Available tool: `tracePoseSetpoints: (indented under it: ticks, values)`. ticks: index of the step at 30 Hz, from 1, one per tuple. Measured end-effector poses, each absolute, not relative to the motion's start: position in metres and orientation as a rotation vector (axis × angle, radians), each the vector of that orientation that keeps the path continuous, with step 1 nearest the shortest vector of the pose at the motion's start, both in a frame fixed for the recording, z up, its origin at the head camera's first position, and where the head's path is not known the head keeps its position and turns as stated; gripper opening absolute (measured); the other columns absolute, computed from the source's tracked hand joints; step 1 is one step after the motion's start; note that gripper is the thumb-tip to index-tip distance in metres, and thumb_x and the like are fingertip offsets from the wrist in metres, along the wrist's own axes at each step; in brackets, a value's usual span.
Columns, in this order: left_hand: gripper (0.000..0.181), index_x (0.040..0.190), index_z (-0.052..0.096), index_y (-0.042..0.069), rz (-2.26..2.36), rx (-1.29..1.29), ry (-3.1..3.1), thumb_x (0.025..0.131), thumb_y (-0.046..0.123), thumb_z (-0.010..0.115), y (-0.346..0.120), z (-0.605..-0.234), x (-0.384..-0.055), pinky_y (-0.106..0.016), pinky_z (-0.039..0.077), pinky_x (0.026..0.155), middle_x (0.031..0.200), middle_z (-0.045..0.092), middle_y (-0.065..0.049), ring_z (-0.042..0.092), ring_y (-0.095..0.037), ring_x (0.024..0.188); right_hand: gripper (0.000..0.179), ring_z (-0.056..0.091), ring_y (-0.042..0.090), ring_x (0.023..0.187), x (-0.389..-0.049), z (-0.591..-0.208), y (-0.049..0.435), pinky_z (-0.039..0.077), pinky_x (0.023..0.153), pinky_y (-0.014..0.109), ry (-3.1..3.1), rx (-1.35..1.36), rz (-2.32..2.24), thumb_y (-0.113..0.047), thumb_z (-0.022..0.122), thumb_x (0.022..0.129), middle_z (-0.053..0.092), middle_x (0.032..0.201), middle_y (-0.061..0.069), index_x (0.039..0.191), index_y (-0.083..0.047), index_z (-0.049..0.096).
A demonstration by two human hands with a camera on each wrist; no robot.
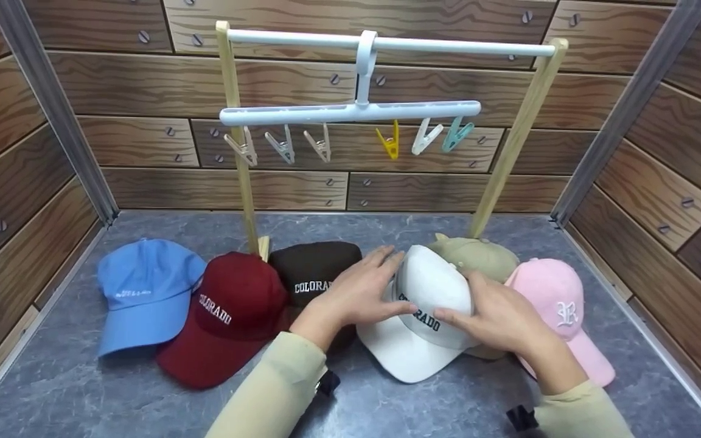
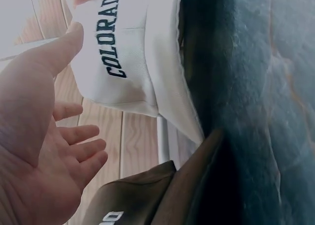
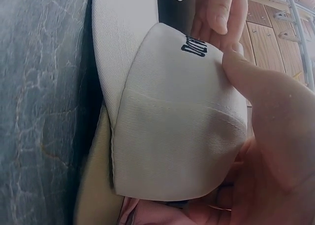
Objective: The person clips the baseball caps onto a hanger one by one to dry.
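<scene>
The white fabric baseball cap with dark lettering (image 1: 432, 280) sits before the wooden-posted rack (image 1: 517, 143), right of its centre. I have the right hand (image 1: 499, 310) gripping it between thumb and fingers; the left hand (image 1: 356, 289) is spread, grasping nothing. I judge little done: the rack's small plastic clips (image 1: 392, 148) hold no cap. An olive-tan fabric cap (image 1: 481, 255) crowds the rackward side; my free room lies opposite, over grey marbled tabletop (image 1: 435, 410).
</scene>
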State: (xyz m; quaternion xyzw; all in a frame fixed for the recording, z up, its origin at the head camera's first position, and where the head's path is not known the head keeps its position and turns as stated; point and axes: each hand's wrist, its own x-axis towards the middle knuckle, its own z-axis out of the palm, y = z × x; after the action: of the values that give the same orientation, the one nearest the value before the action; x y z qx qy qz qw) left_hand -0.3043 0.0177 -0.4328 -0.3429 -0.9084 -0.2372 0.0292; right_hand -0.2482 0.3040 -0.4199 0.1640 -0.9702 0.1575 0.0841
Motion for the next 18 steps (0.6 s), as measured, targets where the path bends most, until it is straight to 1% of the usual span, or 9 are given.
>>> tracePoseSetpoints:
  ticks: [5, 9, 11, 15, 18]
  values:
    - [0.102, 0.175, 0.037, 0.014, -0.883, -1.053, -2.819, 0.098, 0.072, 0.072, 0.021, -0.439, -0.309, -0.052, 0.039, 0.127, 0.179, 0.034, -0.014, 0.035, -0.032, 0.164, 0.104, 0.074, 0.036, 0.106, -0.248, -0.42, 0.303, 0.059, 0.09, 0.061, -2.952, 0.475, 0.558, -0.074, 0.072, 0.097, 0.074, 0.128, 0.026, 0.155, 0.008, 0.047]
    - [0.104, 0.176, 0.033, 0.014, -0.959, -1.048, -2.835, 0.098, 0.072, 0.071, 0.024, -0.441, -0.311, -0.052, 0.039, 0.127, 0.18, 0.033, -0.015, 0.034, -0.031, 0.164, 0.106, 0.074, 0.036, 0.109, -0.25, -0.421, 0.303, 0.059, 0.093, 0.061, -2.986, 0.465, 0.655, -0.072, 0.073, 0.098, 0.073, 0.129, 0.028, 0.158, 0.01, 0.042]
    - [0.104, 0.176, 0.032, 0.013, -0.994, -1.049, -2.836, 0.098, 0.071, 0.071, 0.027, -0.44, -0.312, -0.051, 0.038, 0.128, 0.18, 0.033, -0.014, 0.034, -0.03, 0.165, 0.106, 0.074, 0.037, 0.111, -0.25, -0.422, 0.303, 0.059, 0.094, 0.061, -2.987, 0.464, 0.716, -0.069, 0.075, 0.098, 0.072, 0.13, 0.029, 0.158, 0.011, 0.04]
    - [0.103, 0.176, 0.032, 0.013, -1.056, -1.057, -2.817, 0.099, 0.071, 0.07, 0.032, -0.436, -0.312, -0.048, 0.038, 0.128, 0.179, 0.036, -0.011, 0.037, -0.027, 0.163, 0.103, 0.072, 0.036, 0.112, -0.25, -0.422, 0.303, 0.059, 0.095, 0.058, -2.974, 0.458, 0.858, -0.06, 0.081, 0.098, 0.071, 0.131, 0.029, 0.157, 0.013, 0.04]
    - [0.103, 0.176, 0.032, 0.013, -1.135, -1.06, -2.795, 0.099, 0.071, 0.07, 0.034, -0.435, -0.312, -0.047, 0.039, 0.128, 0.178, 0.038, -0.009, 0.04, -0.025, 0.161, 0.104, 0.071, 0.036, 0.114, -0.252, -0.422, 0.302, 0.059, 0.096, 0.056, -2.962, 0.439, 0.952, -0.057, 0.085, 0.096, 0.07, 0.133, 0.03, 0.157, 0.014, 0.039]
